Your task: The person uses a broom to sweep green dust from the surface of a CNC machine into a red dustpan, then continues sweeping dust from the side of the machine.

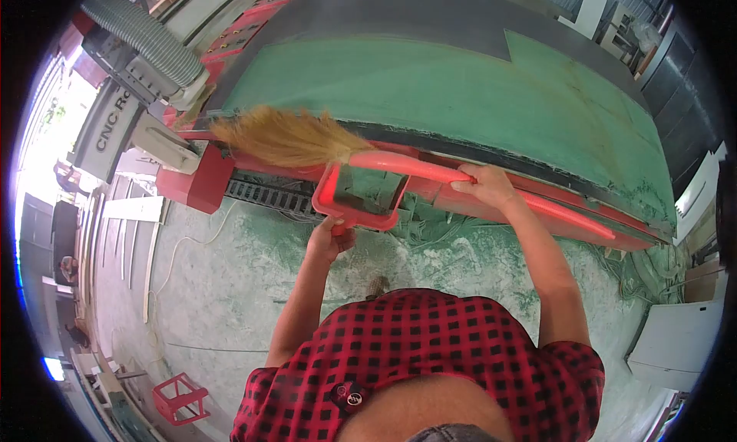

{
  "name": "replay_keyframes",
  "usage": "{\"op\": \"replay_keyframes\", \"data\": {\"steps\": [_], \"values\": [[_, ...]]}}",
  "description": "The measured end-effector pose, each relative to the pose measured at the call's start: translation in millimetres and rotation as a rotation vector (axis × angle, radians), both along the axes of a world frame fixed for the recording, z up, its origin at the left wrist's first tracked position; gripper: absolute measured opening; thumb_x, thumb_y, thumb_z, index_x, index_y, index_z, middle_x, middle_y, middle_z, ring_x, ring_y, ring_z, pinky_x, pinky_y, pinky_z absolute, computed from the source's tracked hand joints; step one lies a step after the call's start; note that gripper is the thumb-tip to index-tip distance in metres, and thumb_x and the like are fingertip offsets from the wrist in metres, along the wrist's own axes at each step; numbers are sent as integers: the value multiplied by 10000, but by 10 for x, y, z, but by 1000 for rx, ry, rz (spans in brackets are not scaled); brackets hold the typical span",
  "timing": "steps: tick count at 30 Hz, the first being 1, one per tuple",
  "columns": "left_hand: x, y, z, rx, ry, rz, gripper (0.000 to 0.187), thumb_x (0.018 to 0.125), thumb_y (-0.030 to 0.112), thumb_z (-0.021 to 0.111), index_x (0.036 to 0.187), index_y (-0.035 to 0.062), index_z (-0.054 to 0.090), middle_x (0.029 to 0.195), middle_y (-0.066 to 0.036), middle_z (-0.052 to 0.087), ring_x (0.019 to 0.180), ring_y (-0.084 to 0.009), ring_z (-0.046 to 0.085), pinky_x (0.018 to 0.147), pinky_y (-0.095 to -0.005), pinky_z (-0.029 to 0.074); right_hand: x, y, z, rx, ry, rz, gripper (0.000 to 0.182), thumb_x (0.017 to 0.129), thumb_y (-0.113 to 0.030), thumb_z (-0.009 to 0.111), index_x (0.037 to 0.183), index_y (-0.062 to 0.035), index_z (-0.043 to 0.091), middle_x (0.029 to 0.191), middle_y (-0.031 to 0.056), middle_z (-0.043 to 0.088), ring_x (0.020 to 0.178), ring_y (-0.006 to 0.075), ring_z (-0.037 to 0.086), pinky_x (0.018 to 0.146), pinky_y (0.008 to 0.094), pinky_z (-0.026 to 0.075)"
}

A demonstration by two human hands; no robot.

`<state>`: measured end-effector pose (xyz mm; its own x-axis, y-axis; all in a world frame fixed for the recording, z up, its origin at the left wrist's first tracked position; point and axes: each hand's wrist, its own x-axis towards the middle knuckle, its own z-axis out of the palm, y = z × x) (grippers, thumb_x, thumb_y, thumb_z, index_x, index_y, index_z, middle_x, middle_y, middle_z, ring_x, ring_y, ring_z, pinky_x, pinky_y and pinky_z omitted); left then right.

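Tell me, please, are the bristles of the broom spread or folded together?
Spread: the broom's bristles fan out widely beyond the red handle gripped by the right hand.

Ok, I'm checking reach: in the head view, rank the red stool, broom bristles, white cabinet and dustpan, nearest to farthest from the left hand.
1. Dustpan: held in the left hand.
2. Broom bristles: ahead, to the left.
3. Red stool: on the floor, lower left.
4. White cabinet: far right.

Straw broom (359,159) held sideways, red dustpan (372,221) alongside
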<state>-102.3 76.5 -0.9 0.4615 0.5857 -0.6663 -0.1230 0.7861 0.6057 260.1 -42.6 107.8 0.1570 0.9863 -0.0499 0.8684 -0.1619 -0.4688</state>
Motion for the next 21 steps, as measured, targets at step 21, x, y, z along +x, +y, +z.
{"op": "replay_keyframes", "data": {"steps": [21], "values": [[304,-107,-187,41,21,-264,270,726,249,578,904,46,593,746,-92,634,656,-246,626,586,-374,520,-306,-916,-98,-91,141,-272,544,787,-558,508,1044,-87,602,924,166,624,917,344,583,792,446,448]]}}
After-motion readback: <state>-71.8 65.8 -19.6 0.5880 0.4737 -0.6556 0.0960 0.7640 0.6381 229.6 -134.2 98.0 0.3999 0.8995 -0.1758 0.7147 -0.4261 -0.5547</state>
